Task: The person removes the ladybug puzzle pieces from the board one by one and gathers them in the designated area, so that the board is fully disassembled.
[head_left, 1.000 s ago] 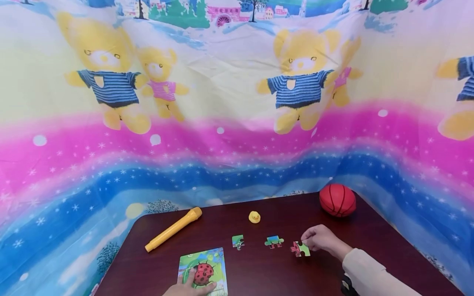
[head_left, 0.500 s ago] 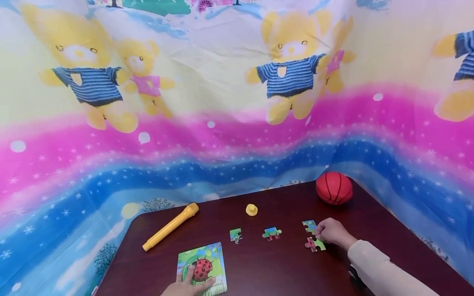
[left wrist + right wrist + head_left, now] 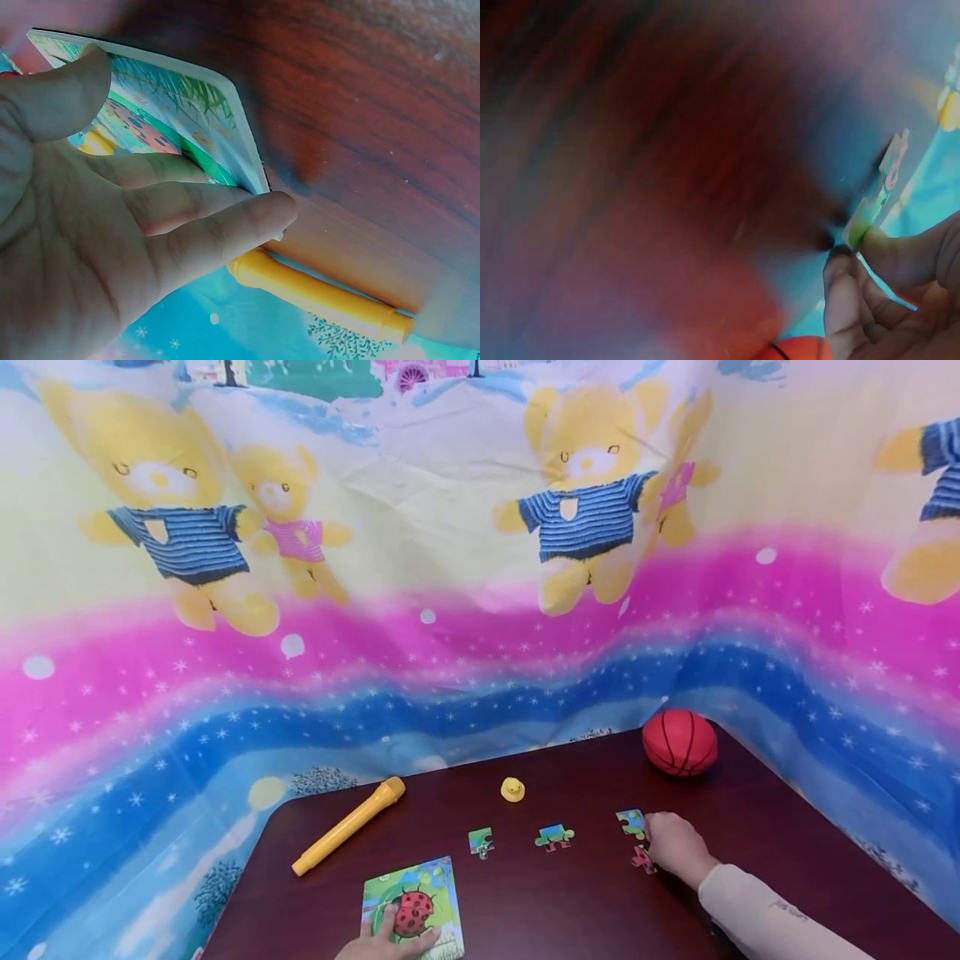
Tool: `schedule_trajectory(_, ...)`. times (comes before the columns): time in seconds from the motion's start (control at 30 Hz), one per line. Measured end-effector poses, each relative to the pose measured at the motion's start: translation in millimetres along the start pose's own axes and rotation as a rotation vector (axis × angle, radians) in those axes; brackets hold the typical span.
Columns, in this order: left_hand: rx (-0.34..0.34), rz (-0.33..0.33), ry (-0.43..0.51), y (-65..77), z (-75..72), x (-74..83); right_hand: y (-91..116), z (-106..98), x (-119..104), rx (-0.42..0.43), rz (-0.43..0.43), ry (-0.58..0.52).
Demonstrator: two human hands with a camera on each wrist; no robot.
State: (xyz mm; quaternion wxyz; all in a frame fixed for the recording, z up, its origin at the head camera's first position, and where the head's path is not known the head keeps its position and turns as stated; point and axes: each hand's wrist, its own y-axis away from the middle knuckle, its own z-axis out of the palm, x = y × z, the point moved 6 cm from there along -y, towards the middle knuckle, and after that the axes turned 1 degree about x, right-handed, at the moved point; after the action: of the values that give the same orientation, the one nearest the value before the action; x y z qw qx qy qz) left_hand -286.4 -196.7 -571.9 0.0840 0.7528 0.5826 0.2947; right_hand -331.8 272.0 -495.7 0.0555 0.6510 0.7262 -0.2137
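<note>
On the dark reddish-brown wooden table (image 3: 540, 902) lies a square puzzle board printed with a red, black-spotted ladybird on green and blue (image 3: 444, 902). The left hand (image 3: 386, 943) rests on this board, fingers straightened and thumb set apart from them, the thumb lying over the printed face in the left wrist view. The right hand (image 3: 677, 845), extending from a cream sleeve (image 3: 772, 910), is well to the right of the board, thumb and finger pinched on a flat red-and-green jigsaw piece (image 3: 642, 859), which it partly covers in the head view. A blue-and-green jigsaw piece (image 3: 631, 823) lies just beside that hand, also well right of the board; whether it touches the held piece cannot be told. Near the board, beyond its far right corner, lies a mostly green jigsaw piece (image 3: 480, 841); farther right is a blue, green and red jigsaw piece (image 3: 555, 837). Beyond the board to the right sit a small yellow toy duck (image 3: 513, 790) and, farther right, a red ball with black seam lines (image 3: 680, 743). A yellow microphone-shaped object (image 3: 348, 828) lies beyond the board to the left.
</note>
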Motion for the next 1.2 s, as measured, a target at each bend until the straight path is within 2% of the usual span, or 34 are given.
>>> schedule_trajectory(0.1,0.005,0.033,-0.001,-3.2,3.5,-5.7,1,1,-5,0.021,-0.064,0.093)
schedule_trajectory(0.17,0.013,0.055,0.011,-5.1,4.4,-8.5,2,-1,-7,0.036,-0.078,0.104)
schedule_trajectory(0.3,0.043,0.117,-0.019,-1.6,1.4,-4.7,4,-7,-13,0.07,-0.062,0.069)
schedule_trajectory(0.43,0.047,0.145,-0.068,10.5,-5.7,7.5,6,-11,-31,0.138,-0.071,0.027)
schedule_trajectory(0.53,0.036,0.127,-0.088,18.5,-10.6,15.3,6,-11,-58,0.199,-0.12,0.036)
schedule_trajectory(0.7,0.021,0.09,-0.098,29.2,-21.6,27.9,7,0,-123,0.233,-0.256,0.068)
schedule_trajectory(0.87,0.08,0.171,-0.168,43.8,-36.2,45.6,13,18,-187,0.238,-0.449,0.013)
schedule_trajectory(0.97,0.137,0.216,-0.221,49.4,-40.9,52.1,15,30,-211,0.171,-0.516,-0.039)
schedule_trajectory(1.03,0.166,0.24,-0.222,52.2,-43.0,52.0,15,38,-222,0.124,-0.535,-0.067)
schedule_trajectory(1.2,0.227,0.234,-0.217,57.2,-53.0,37.7,9,49,-244,0.103,-0.568,-0.078)
